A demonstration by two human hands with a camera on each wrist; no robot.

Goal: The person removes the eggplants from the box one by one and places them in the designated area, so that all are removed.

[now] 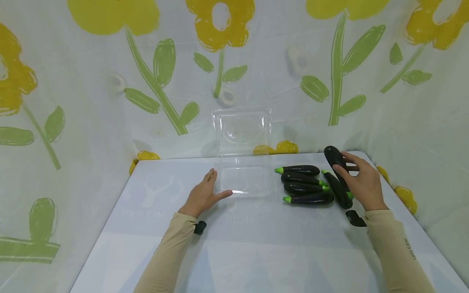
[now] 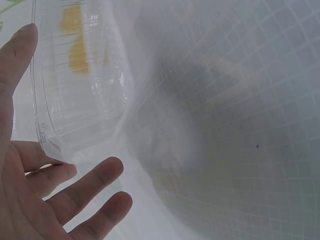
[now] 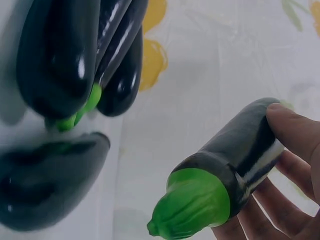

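Note:
A dark purple eggplant [image 1: 334, 158] is held in my right hand [image 1: 365, 185], raised at the right, thumb on one side and fingers on the other. Its green stem end [image 3: 192, 202] faces the camera in the right wrist view. On the table beside that hand lies a slanted eggplant [image 1: 336, 189], left of which several more form a row, including a front eggplant [image 1: 311, 198]. A clear plastic clamshell box [image 1: 239, 192] stands at the back middle, lid [image 1: 243, 127] upright. My left hand [image 1: 202, 196] is at its left side, thumb [image 2: 22, 55] and fingers spread around the box's edge.
The white table [image 1: 256, 252] carries faint printed lettering and ends at a flower-printed curtain [image 1: 271, 69] behind the box. More curtain hangs at both sides. Dark straps [image 1: 199, 228] show at the wrists.

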